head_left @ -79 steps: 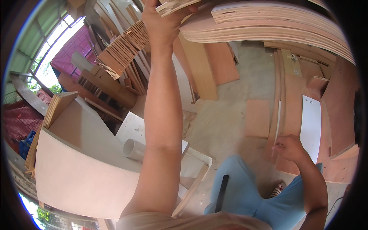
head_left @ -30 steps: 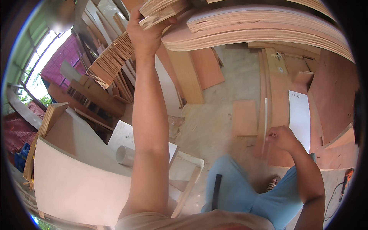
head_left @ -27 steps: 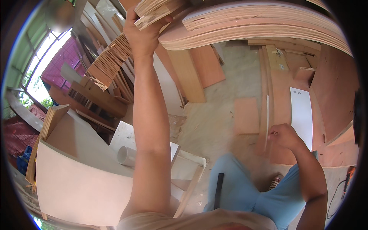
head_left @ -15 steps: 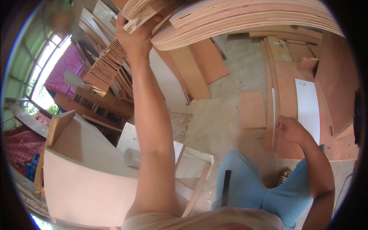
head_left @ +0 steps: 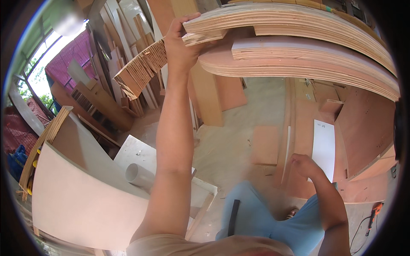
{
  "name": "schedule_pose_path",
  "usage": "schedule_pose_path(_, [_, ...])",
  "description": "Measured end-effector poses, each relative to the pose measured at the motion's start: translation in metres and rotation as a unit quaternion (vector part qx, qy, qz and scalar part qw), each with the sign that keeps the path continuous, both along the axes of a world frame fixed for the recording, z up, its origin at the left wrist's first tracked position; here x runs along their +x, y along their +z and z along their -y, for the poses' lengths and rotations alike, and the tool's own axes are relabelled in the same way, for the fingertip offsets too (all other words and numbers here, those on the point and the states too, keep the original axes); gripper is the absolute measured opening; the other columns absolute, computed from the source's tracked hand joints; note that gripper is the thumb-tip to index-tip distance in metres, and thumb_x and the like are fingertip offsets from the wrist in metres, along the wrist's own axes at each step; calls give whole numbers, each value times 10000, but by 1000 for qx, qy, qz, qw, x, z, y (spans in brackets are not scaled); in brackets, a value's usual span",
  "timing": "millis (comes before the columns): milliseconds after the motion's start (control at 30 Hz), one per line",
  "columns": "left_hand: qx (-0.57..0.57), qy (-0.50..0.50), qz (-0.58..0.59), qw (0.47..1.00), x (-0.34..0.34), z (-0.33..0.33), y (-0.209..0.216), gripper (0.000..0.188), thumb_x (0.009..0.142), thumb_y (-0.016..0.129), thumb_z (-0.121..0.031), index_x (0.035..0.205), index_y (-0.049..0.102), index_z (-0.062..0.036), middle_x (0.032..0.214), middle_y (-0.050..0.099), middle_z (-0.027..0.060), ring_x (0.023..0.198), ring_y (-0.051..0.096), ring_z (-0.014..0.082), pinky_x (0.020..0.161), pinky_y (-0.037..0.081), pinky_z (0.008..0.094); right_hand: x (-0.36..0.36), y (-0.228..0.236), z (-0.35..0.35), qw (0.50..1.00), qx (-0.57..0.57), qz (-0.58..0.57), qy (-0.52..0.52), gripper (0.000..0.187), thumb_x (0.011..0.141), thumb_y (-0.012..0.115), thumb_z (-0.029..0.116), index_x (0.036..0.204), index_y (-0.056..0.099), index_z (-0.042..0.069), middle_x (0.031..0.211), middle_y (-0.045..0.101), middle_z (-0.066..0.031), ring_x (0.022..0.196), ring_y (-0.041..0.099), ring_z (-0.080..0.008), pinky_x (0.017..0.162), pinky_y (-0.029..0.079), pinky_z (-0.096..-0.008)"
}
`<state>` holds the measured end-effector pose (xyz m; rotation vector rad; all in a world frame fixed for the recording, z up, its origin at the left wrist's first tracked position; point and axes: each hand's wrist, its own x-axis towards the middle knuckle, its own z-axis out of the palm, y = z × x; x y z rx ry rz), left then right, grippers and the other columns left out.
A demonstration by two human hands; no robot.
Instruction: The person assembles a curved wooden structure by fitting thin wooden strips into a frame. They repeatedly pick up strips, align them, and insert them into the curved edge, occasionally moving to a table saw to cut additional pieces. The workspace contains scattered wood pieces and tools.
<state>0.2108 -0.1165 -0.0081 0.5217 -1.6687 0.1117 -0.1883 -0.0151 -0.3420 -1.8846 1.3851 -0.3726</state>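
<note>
High at the top of the view, my left arm is raised and my left hand (head_left: 183, 40) is closed on the end of a stack of plywood strips (head_left: 282, 21), thumb over the near edge. The fingers beneath are partly hidden. Just below it lies a second plywood stack (head_left: 294, 55) with a rounded left end; whether the two stacks touch cannot be made out. Lower down on the right, my right hand (head_left: 304, 165) is curled with nothing visible in it. It hangs before a white sheet (head_left: 323, 147) lying over brown boards.
A large curved pale panel (head_left: 81, 196) stands at lower left, beside a grey tube (head_left: 139, 175). Stacked wood strips (head_left: 141, 68) and leaning boards (head_left: 205, 94) fill the upper left. On the concrete floor lies a square board (head_left: 265, 145). An orange corded tool (head_left: 374, 217) sits at lower right.
The plywood stacks show lower and more fully, my left hand having shifted right with its hold kept. My right hand sits lower and further left. The orange tool has come into view.
</note>
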Motion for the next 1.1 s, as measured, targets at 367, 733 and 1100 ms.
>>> schedule_pose_path(367, [23, 0, -27, 999, -10, -14, -2, 650, 617, 968, -61, 1201, 683, -87, 1146, 713, 25, 1049, 674, 146, 916, 552, 303, -13, -20, 2, 996, -14, -82, -1, 186, 973, 533, 106, 1071, 679, 46, 926, 709, -216, 881, 700, -373, 805, 545, -441])
schedule_pose_path(733, [17, -152, -90, 984, -21, 5, -3, 530, 704, 940, -149, 1133, 645, -47, 977, 716, 40, 938, 661, 106, 840, 555, 295, -23, -39, -14, 972, -93, -211, -40, 210, 952, 577, 240, 1013, 704, 84, 894, 737, -169, 884, 712, -367, 805, 553, -459])
schedule_pose_path(1100, [-9, 14, -91, 996, -13, 6, -5, 619, 551, 969, -271, 1088, 706, -112, 1019, 730, 81, 985, 694, 271, 846, 558, 363, 19, 46, -51, 897, -431, -91, -22, 114, 820, 782, 127, 851, 690, 68, 752, 675, -118, 604, 642, -296, 573, 521, -401])
